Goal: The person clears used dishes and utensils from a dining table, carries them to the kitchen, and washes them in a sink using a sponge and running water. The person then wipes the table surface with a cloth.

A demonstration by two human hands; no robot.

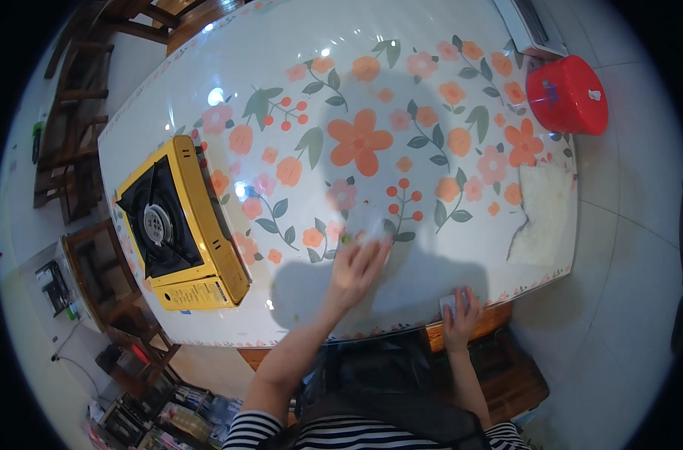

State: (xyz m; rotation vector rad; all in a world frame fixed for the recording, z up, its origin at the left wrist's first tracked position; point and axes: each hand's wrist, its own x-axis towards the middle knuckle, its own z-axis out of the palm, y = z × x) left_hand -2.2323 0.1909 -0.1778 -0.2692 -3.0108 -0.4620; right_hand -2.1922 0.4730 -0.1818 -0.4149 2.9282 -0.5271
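Observation:
My left hand (359,271) reaches over the middle of the table and presses a thin white tissue (369,232) onto the flowered tablecloth (296,197). Motion blurs the tissue and the fingertips. A small green scrap (346,239) lies beside the tissue, and a brown crumb (367,201) is farther up the cloth. At the near table edge, my right hand (463,318) has its fingers and thumb about a small white packet (447,304), partly hidden under them.
To the left stands a yellow portable gas stove (201,225) with a black top. A red round container (569,95) sits at the right edge, below a white appliance (530,28). A pale ragged sheet (544,219) lies at right. Wooden chairs (80,129) stand beyond the left side.

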